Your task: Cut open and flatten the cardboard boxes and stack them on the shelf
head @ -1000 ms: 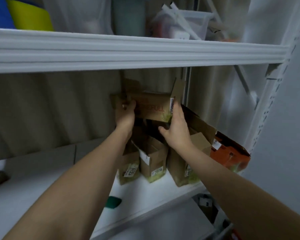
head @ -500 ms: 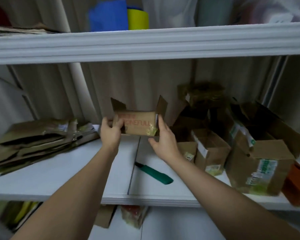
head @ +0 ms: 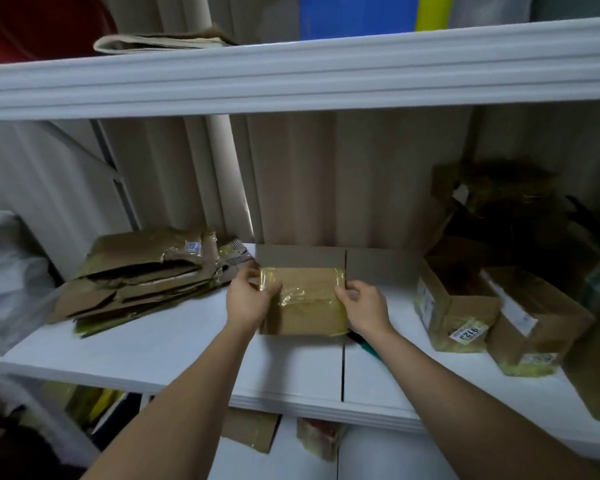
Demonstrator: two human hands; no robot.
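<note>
I have both hands on the box [head: 303, 301], one at each end. My left hand [head: 246, 301] grips its left end, thumb curled over the taped top; my right hand [head: 362, 306] pinches the right end with its fingers bent round the edge. The box sits on the shelf [head: 153, 344] about midway along, nearer the back edge than the front, its taped face up and astride the seam between the two shelf boards. Toward the shelf's left end lies the flat stack [head: 146, 275] of cut-open cardboard, just beside my left hand. Toward the right end stand the open boxes [head: 465, 313], well apart from the one I hold. A green knife [head: 368, 346] shows beneath my right wrist, mostly hidden.
</note>
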